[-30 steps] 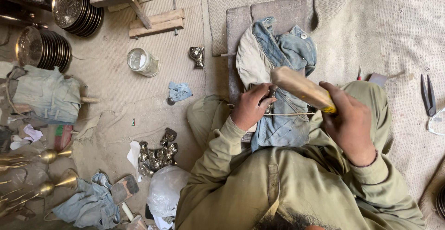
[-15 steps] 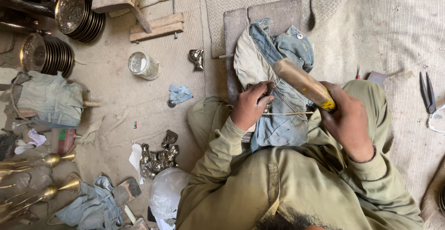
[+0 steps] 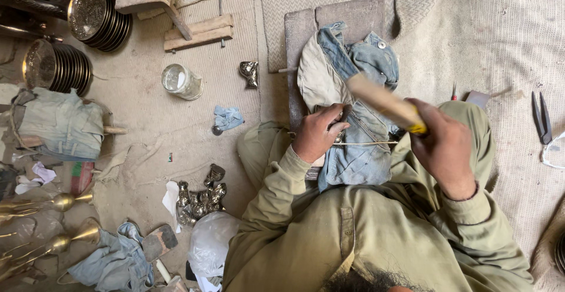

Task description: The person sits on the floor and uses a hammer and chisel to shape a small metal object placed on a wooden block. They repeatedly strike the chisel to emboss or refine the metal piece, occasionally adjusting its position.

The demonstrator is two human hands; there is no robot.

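Observation:
I sit on the floor in olive clothes. My left hand (image 3: 318,132) presses a small dark metal piece (image 3: 340,128) down on a pile of blue denim cloth (image 3: 353,80) that lies over a flat block (image 3: 329,18). My right hand (image 3: 442,148) grips a pale wooden-handled tool (image 3: 382,100) with a yellow band, held slanted above the cloth and pointing up-left. A thin stick (image 3: 368,143) lies across the cloth between my two hands.
Stacks of engraved metal plates (image 3: 94,15) stand at the far left. A glass jar (image 3: 181,82), a small metal cast (image 3: 250,73), a cluster of small silvery pieces (image 3: 203,196), brass stems (image 3: 53,203) and rags lie on the mat. Shears (image 3: 541,118) rest at the right.
My right hand has swung the wooden-handled tool slightly, its tip shifting over the denim. My left hand stays on the small piece.

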